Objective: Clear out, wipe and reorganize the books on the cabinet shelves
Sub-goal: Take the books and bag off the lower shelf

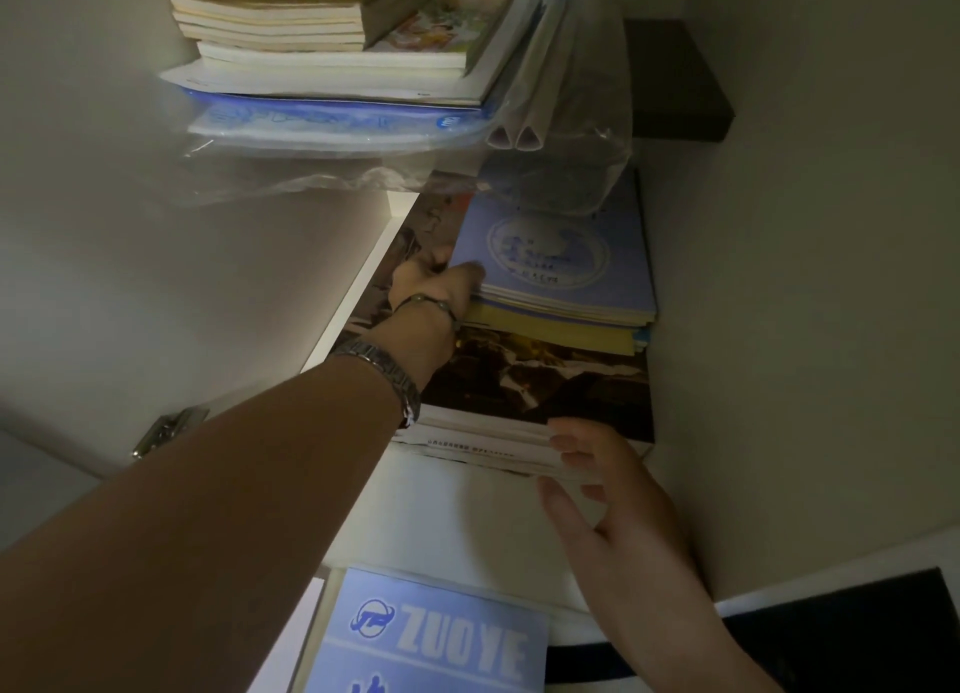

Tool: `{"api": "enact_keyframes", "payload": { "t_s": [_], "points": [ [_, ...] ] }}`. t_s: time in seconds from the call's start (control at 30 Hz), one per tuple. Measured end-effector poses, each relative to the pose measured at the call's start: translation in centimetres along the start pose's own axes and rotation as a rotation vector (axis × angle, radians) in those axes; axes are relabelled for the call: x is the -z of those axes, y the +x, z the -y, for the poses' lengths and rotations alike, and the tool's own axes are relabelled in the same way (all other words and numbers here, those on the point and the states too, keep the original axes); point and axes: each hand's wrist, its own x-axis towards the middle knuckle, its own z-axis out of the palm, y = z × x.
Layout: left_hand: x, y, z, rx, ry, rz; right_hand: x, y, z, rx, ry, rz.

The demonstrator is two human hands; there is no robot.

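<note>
On the middle cabinet shelf a stack of thin blue and yellow workbooks (566, 271) lies on a large dark picture book (545, 380). My left hand (441, 284), with a bracelet and a metal watch, reaches in and grips the left edge of the workbook stack. My right hand (587, 464) has its fingers spread against the front edge of the white books under the picture book, holding nothing. On the shelf above sits a tall pile of books (322, 38) on blue folders in clear plastic.
A blue notebook marked ZUOYE (431, 635) lies on the lower shelf near me. A dark box (675, 79) sits at the back right of the upper shelf. A metal door hinge (166, 430) is on the left cabinet wall. White cabinet walls close in both sides.
</note>
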Motion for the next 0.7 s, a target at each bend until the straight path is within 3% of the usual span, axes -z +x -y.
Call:
{"api": "enact_keyframes", "payload": {
  "t_s": [0.43,0.7],
  "points": [
    [6.7,-6.6,2.5,-0.027,-0.019,0.035,0.0,-0.7,1.6,0.06,0.052,-0.205],
    [12.7,-10.4,5.1,0.057,0.018,0.036,-0.2,-1.5,1.6,-0.065,0.131,-0.166]
  ]
}}
